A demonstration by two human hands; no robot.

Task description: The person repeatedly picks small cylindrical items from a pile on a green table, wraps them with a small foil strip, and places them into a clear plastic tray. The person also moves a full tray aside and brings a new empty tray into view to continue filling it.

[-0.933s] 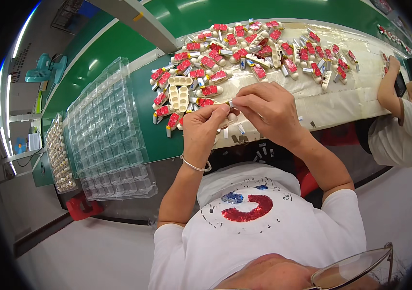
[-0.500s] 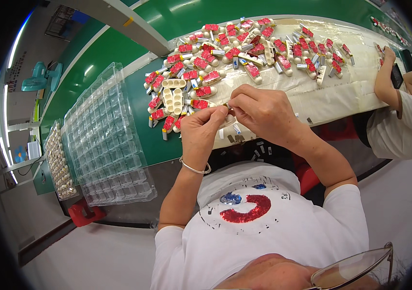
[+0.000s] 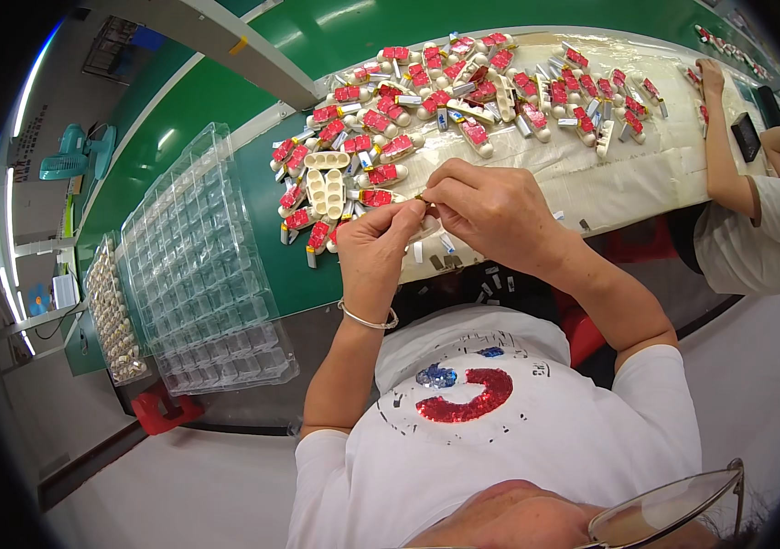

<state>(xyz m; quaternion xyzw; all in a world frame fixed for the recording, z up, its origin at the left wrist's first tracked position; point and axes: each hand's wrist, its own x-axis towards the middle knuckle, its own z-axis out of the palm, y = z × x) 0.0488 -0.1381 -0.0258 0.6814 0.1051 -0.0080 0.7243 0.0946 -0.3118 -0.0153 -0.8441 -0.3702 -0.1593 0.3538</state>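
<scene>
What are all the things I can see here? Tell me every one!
Small red-and-cream oblong parts: many, too many to count, heaped along the far side of the cream sheet.
Cream sheet: one, spread over the green table.
Clear plastic compartment trays: a stack, see-through, on the table to the left.
Tray of small pale pieces: one, at the far left edge.
Teal fan: one, upper left.
Red stool: one, on the floor under the trays.
Another person's arm: one, reaching onto the sheet at right.
Silver bangle: one, on the left wrist.
Left hand and right hand: together pinching one tiny piece, too small to identify.
</scene>
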